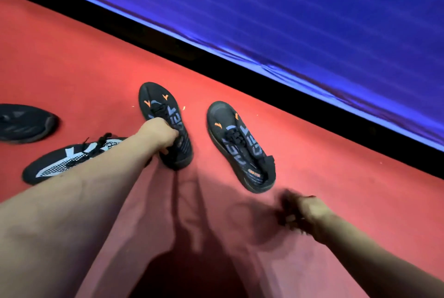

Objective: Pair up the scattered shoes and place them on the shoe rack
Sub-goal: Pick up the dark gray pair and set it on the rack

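The right hand (296,213) hangs low on the near right, just above the red floor (72,69). It is smeared by blur, so I cannot tell whether its fingers are wide or curled, and nothing shows in it. Just beyond it lies 1 black sneaker with orange marks (240,146), sole down, toe pointing far and slightly left, its heel near the hand but apart from it.

To the left, the left hand (159,135) reaches from the near left, its fingers curled tightly into the collar of the matching sneaker (177,117), gripping it. That sneaker's toe also points far; the 2 are side by side but well apart.

Under the left forearm lies a black-and-white shoe (62,163), laces loose, toe pointing near left. Farther left, a plain dark shoe (24,123) is cut by the frame's edge.

Beyond the floor runs a black strip (216,59), then a blue surface (288,9).
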A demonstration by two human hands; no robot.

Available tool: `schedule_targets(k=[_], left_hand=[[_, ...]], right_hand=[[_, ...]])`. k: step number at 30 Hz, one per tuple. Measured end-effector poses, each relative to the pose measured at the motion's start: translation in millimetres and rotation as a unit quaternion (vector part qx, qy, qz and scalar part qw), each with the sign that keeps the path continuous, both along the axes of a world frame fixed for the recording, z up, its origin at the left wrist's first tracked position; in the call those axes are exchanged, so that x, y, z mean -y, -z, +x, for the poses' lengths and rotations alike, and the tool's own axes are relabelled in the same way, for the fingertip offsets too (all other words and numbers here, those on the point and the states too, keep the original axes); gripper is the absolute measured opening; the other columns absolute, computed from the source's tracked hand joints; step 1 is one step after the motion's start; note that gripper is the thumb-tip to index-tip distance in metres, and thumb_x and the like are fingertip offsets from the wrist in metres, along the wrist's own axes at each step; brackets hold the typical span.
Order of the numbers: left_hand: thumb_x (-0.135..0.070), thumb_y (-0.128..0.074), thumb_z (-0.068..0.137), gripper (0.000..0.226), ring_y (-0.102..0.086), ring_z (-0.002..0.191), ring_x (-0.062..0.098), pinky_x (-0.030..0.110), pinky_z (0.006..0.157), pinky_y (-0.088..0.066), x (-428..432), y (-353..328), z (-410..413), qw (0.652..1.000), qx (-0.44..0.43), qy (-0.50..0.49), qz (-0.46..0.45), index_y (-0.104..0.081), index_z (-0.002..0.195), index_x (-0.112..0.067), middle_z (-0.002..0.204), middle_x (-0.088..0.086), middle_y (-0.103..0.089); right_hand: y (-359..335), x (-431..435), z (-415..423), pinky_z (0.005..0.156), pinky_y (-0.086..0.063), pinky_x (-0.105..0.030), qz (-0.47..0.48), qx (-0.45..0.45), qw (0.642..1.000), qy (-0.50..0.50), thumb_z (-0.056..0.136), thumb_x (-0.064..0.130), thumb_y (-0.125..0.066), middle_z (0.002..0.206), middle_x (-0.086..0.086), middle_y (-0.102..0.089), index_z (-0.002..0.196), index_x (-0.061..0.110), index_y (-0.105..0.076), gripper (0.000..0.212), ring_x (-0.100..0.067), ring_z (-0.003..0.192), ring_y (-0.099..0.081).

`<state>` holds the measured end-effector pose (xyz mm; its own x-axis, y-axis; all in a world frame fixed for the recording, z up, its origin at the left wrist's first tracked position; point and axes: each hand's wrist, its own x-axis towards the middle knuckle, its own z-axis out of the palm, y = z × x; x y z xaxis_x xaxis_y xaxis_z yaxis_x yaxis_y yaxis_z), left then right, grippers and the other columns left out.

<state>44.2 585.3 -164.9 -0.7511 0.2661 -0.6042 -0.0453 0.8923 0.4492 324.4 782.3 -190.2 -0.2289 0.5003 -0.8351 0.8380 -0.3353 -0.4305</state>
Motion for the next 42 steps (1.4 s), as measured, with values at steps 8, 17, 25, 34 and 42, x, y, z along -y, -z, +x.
schedule_targets(k=[8,17,25,34,42], left_hand=[[-0.020,-0.049,0.092,0.022,-0.063,0.060,0.031,0.029,0.054,-0.048,7.0,-6.0,4.2,1.000,-0.014,-0.006,-0.005,-0.062,0.091,-0.002,0.072,0.014,-0.067],[-0.025,-0.052,0.088,0.060,-0.050,0.121,0.037,0.036,0.103,-0.039,18.9,4.9,8.2,0.989,-0.077,0.057,-0.109,-0.031,0.143,-0.016,0.131,0.022,-0.048],[-0.026,-0.047,0.095,0.017,-0.067,0.076,0.032,0.015,0.045,-0.043,15.2,12.7,12.0,0.993,-0.048,0.043,-0.094,-0.051,0.089,-0.011,0.101,0.018,-0.068],[-0.003,-0.045,0.089,0.029,-0.068,0.086,0.040,0.046,0.072,-0.058,6.2,22.8,31.7,0.994,0.029,-0.078,-0.071,-0.059,0.113,0.006,0.102,0.025,-0.067],[-0.010,-0.050,0.080,0.034,-0.066,0.077,0.039,0.048,0.065,-0.059,5.6,27.1,35.2,0.972,0.039,-0.233,0.018,-0.054,0.111,0.002,0.102,0.019,-0.062]], right_hand=[[6.4,4.9,-17.3,0.036,-0.031,-0.012,0.048,0.019,0.992,-0.115,0.090,0.024,-0.055,0.065,-0.017,-0.067,0.064,0.010,-0.059,0.029,-0.017,0.031,-0.049],[25.6,8.0,-23.6,0.046,-0.048,-0.023,0.125,-0.001,0.986,-0.113,0.083,0.021,-0.060,0.060,-0.012,-0.071,0.074,0.002,-0.069,0.023,-0.024,0.047,-0.063],[11.8,9.3,-44.4,0.044,-0.043,-0.024,0.127,-0.090,0.984,-0.087,0.089,0.056,-0.049,0.058,-0.012,-0.066,0.081,0.016,-0.059,0.042,-0.024,0.042,-0.055],[9.8,6.0,-50.7,0.050,-0.050,-0.027,0.109,-0.108,0.984,-0.091,0.075,0.059,-0.067,0.074,-0.004,-0.069,0.095,0.018,-0.065,0.045,-0.023,0.051,-0.059],[28.2,3.4,-53.3,0.077,-0.054,-0.033,0.177,-0.061,0.959,-0.213,0.051,0.066,-0.076,0.096,-0.007,-0.068,0.101,0.018,-0.067,0.070,-0.021,0.087,-0.065]])
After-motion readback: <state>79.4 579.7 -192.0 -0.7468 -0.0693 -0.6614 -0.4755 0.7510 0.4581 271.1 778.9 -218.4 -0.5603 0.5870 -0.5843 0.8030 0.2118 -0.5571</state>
